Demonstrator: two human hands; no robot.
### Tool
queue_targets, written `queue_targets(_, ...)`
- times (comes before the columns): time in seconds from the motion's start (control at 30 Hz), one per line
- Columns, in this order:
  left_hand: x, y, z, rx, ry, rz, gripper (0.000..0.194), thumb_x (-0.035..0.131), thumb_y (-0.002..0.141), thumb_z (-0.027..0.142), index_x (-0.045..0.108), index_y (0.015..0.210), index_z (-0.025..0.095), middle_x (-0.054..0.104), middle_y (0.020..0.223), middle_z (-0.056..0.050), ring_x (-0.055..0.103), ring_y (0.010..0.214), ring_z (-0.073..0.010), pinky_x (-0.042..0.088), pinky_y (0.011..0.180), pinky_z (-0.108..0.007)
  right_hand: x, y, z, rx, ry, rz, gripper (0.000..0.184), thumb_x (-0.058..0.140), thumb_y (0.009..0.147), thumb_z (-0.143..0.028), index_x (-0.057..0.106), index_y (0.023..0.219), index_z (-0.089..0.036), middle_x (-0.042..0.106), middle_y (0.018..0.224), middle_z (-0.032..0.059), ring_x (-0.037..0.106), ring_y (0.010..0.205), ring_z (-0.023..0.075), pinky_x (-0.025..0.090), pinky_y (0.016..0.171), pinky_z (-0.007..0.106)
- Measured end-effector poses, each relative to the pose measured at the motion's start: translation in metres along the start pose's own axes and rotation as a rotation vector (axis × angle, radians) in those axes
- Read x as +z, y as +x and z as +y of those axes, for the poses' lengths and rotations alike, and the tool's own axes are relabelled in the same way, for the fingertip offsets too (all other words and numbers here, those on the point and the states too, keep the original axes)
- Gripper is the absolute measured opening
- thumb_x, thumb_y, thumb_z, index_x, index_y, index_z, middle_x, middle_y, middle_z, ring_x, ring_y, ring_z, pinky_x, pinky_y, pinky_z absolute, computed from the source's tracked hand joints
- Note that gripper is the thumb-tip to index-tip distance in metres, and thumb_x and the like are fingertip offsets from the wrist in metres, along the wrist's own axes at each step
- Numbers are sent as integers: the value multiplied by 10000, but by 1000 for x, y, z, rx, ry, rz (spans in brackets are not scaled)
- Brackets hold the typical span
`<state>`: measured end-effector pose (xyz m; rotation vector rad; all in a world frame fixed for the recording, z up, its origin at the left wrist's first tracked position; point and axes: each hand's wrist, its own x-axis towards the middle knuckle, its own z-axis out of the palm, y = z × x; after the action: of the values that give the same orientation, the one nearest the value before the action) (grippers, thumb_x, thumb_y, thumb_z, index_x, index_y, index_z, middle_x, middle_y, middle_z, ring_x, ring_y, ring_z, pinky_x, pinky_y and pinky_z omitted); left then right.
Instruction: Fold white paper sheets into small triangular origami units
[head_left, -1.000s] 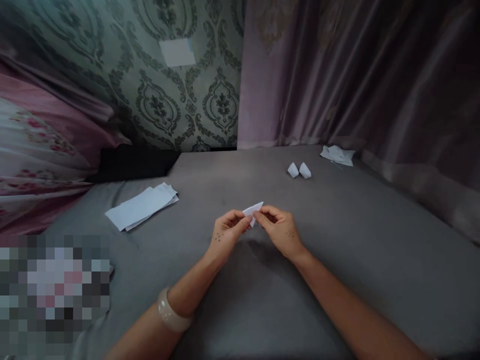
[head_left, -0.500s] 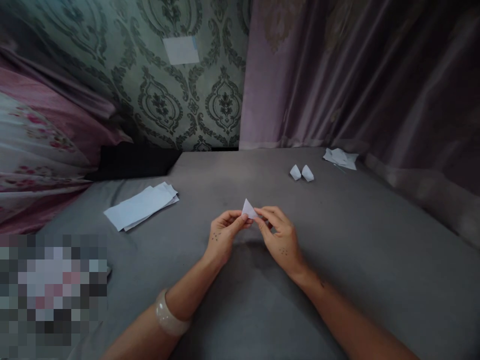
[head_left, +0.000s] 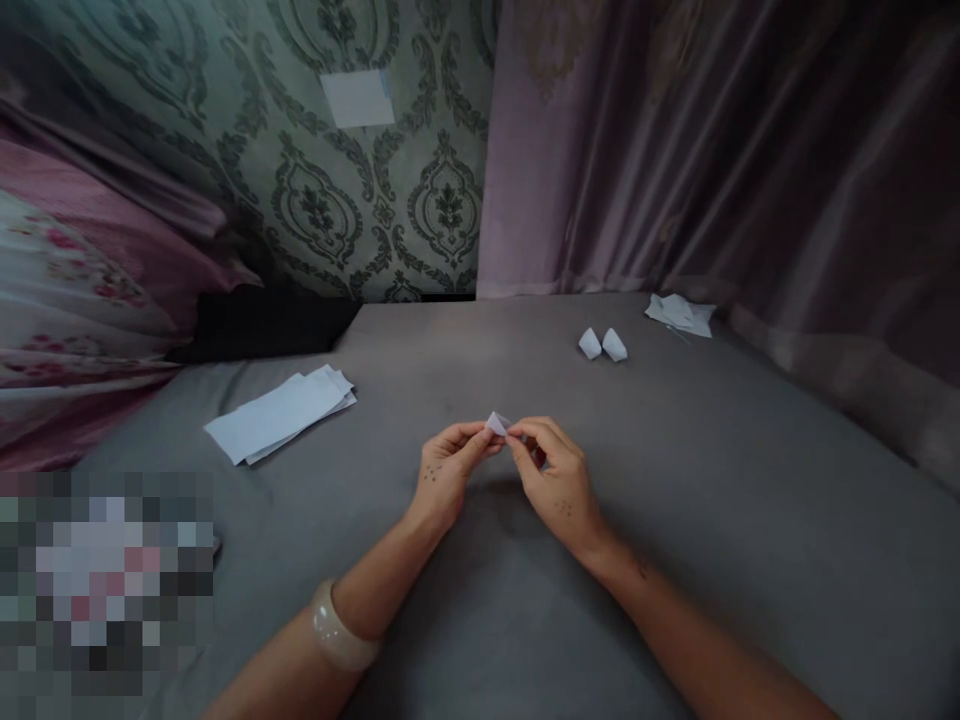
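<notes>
Both of my hands meet over the middle of a grey fabric surface. My left hand and my right hand each pinch a small folded piece of white paper between fingertips and thumb. Only a small white corner of the paper shows above my fingers. A pale bangle sits on my left wrist.
A stack of white paper strips lies to the left. Two small folded paper pieces sit at the back right, with crumpled white paper scraps beyond them by the purple curtain. A floral cushion stands at the left.
The paper piece showed as a longer white triangle a second ago; it now shows as a much smaller tip between my fingers. My right hand has closed in tighter on it.
</notes>
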<state>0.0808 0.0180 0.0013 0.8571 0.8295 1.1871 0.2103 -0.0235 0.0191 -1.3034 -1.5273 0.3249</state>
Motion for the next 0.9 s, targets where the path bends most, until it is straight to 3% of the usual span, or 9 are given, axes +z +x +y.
queue_targets(0.17, 2, -5, 5, 57, 199, -33, 189, 767, 682, 300, 728, 797, 155, 709, 728, -41, 643, 682, -141, 527, 741, -290, -4, 8, 10, 169, 149, -72, 122, 579, 846, -289, 671, 836, -208, 637, 811, 22, 561, 692, 136, 458, 650, 263)
queue_targets(0.27, 1, -5, 9, 18, 139, -125, 239, 720, 737, 368, 720, 842, 153, 690, 744, -49, 617, 688, -132, 502, 713, -268, -11, 16, 18, 303, 325, -220, 164, 612, 813, -340, 692, 799, -198, 638, 804, 16, 560, 719, 136, 436, 659, 259)
queue_targets(0.4, -2, -3, 11, -136, -3, -283, 347, 622, 814, 441, 707, 968, 142, 646, 807, -63, 551, 662, -103, 438, 611, -220, -20, 20, 22, 430, 547, -462, 253, 592, 824, -423, 692, 864, -195, 625, 779, -1, 514, 658, 111, 400, 629, 245)
queue_targets(0.63, -8, -1, 12, -235, 100, -343, 296, 667, 775, 432, 668, 725, 141, 480, 574, 17, 386, 509, -60, 303, 497, -200, -27, 22, 18, 391, 560, -603, 275, 577, 839, -461, 687, 826, -210, 602, 800, -3, 489, 691, 115, 379, 624, 237)
queue_targets(0.77, -10, -1, 15, -303, 74, -386, 304, 690, 747, 438, 617, 698, 147, 459, 570, 26, 359, 496, -55, 262, 472, -200, -29, 21, 22, 387, 623, -658, 263, 574, 856, -449, 690, 867, -214, 573, 775, -14, 444, 656, 104, 359, 610, 232)
queue_targets(0.9, -10, -3, 19, -402, -28, -504, 301, 700, 750, 410, 552, 702, 152, 422, 556, 45, 327, 475, -46, 220, 455, -193, -29, 20, 26, 399, 700, -729, 269, 582, 858, -451, 677, 865, -199, 535, 764, -15, 401, 645, 96, 337, 606, 228)
